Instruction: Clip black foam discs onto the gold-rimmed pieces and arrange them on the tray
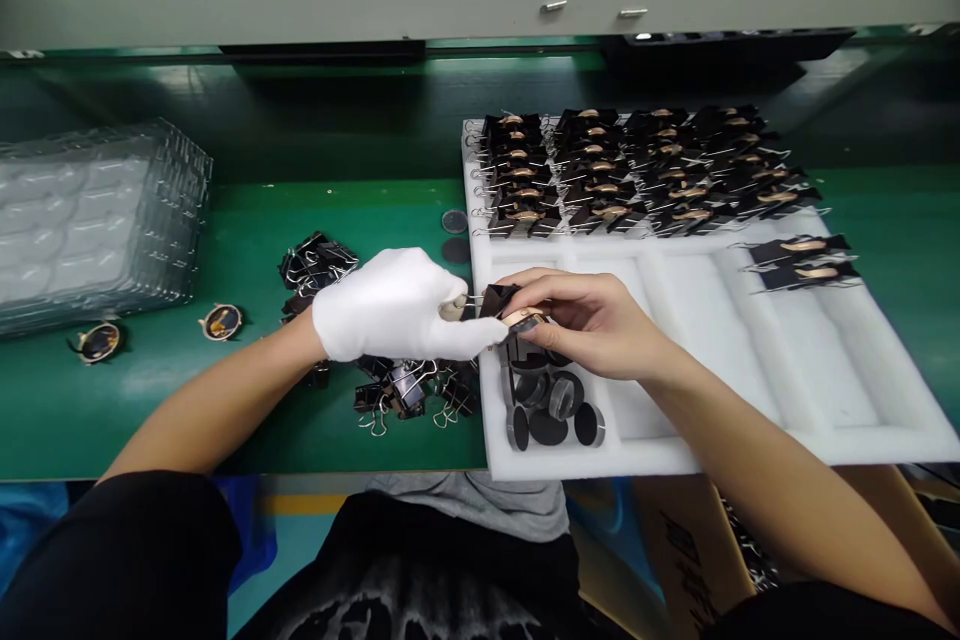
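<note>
My left hand (409,308), in a white glove, is closed at the wire handles of a black binder clip (498,298), its thumb against a gold-rimmed watch case (523,317). Bare fingers of my right hand (589,315) pinch that watch case from the right, beside the clip. How far the clip's jaws reach over the case is partly hidden by my fingers. Below my hands, several dark round discs (548,425) lie in the near left slot of a white foam tray (660,465). Loose binder clips (405,388) are heaped under and around my left forearm and glove.
Clipped watch cases (592,170) stand in rows at the tray's back, with more clipped ones (806,260) at its right. Left on the green table are a stack of clear plastic trays (97,220) and two loose watch cases (223,322). A grey shelf beam (480,5) crosses above.
</note>
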{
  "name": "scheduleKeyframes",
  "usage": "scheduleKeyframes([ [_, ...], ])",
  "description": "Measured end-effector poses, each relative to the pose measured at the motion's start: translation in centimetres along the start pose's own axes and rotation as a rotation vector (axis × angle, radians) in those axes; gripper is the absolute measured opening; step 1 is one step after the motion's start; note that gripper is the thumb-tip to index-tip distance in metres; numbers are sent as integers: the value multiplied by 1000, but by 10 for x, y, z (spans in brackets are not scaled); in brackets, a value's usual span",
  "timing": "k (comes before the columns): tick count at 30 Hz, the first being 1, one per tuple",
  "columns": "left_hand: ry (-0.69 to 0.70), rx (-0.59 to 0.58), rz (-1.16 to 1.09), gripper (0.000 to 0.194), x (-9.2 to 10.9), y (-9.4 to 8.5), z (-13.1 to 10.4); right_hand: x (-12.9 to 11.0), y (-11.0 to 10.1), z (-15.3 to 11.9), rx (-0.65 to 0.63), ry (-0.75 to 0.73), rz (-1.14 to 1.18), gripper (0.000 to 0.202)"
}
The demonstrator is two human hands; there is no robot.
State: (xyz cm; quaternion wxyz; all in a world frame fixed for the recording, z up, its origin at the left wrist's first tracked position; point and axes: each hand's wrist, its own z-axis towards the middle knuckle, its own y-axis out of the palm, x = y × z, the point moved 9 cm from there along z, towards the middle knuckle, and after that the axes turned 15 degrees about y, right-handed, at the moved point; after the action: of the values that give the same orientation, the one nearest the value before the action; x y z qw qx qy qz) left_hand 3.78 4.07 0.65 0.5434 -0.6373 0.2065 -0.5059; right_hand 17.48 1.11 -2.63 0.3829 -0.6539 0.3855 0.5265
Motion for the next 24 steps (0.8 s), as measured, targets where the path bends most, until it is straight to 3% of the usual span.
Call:
scheduleKeyframes([
  [2,-12,23,13,58,-4,-2,0,1,-4,1,33,7,54,12],
  [8,-14,147,-20,49,-11,-11,0,15,-38,4,304,105,374,22],
  [13,135,265,75,46,5,-14,1,10,-41,3,316,126,281,30],
  [24,257,320,32,49,19,-7,-4,6,-42,5,319,35,177,32],
])
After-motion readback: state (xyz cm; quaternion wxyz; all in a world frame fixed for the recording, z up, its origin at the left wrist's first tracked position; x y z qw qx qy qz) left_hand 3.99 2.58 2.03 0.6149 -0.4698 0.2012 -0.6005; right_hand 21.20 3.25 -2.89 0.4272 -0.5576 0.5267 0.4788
